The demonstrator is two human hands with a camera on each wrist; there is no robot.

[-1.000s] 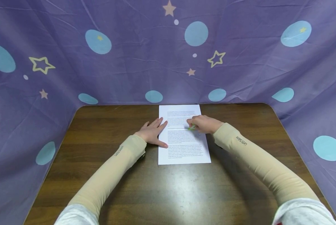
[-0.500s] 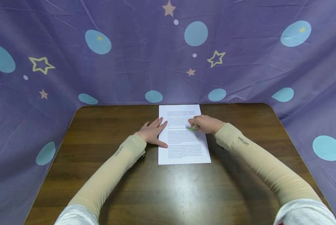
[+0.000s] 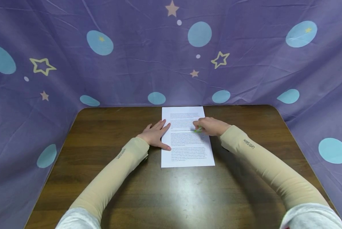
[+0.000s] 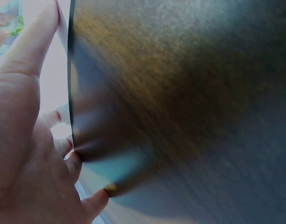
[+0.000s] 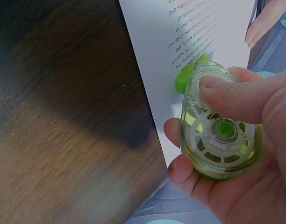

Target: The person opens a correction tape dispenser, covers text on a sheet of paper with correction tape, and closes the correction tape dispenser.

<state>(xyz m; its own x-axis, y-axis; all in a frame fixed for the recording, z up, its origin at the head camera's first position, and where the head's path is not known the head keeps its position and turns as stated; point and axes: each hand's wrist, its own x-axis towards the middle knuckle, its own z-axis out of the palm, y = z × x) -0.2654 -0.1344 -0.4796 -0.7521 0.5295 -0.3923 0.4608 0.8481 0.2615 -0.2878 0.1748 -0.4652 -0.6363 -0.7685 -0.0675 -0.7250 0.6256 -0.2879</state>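
Observation:
A printed sheet of paper (image 3: 188,152) lies at the far middle of the wooden table. My left hand (image 3: 155,135) is spread with straight fingers, and its fingertips and thumb rest on the sheet's left margin. In my right hand (image 3: 212,126) I grip a clear correction tape dispenser (image 5: 222,126), thumb on top and fingers curled beneath it. Its green tip (image 5: 185,77) is right at the printed lines in the right wrist view. From the head, only a bit of green of the dispenser shows below the fingers, near the right margin halfway up the page.
The brown tabletop (image 3: 116,127) stretches around the sheet. A purple curtain (image 3: 130,63) with stars and blue spots hangs behind the table's back edge and along both sides. Beige sleeves (image 3: 256,162) cover both forearms.
My right hand has slid a little to the right across the page with the correction tape dispenser. The left hand and the sheet have stayed where they were.

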